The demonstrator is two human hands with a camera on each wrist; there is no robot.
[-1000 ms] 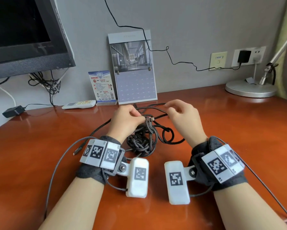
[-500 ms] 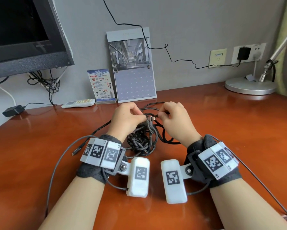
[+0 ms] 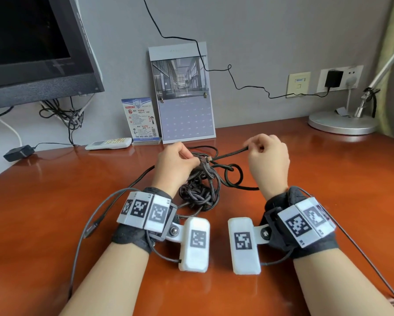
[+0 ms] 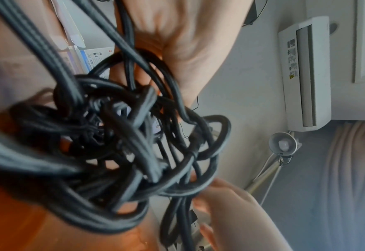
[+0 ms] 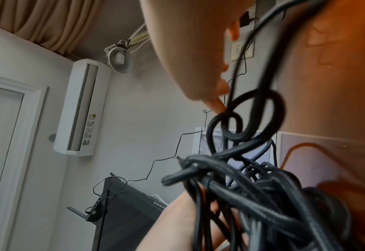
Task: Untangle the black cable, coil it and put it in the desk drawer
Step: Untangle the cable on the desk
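A reddish-brown wooden desk (image 3: 54, 201) fills the head view, seen from above by the person seated at it. No container is in view; the desk drawer cannot be seen.

Going left to right: a dark monitor (image 3: 31, 46) hangs at far left, with a black power adapter (image 3: 18, 152) on the desk below it. Next come a white remote (image 3: 109, 143), a small blue-and-white card (image 3: 141, 119) and a grey calendar (image 3: 182, 96) leaning against the wall.

In front of the calendar, at the middle of the desk, the black cable (image 3: 200, 188) lies in a knotted heap between the two forearms.

The left hand (image 3: 175, 165) is raised just above the heap, its fingers curled and grasping a bunch of strands at the top of the tangle, where a metal plug tip (image 3: 208, 158) sticks out. The left wrist view shows strands running through the curled hand.

The right hand (image 3: 267, 158) is lifted to the right of the heap, thumb and forefinger pinching one strand of the cable, which runs taut back down to the tangle. A loose loop (image 3: 233, 176) lies on the desk between the heap and the right wrist.

Both wrists wear black straps with white marker blocks.

At far right stand wall sockets (image 3: 338, 78) and the round silver lamp base (image 3: 342, 123).
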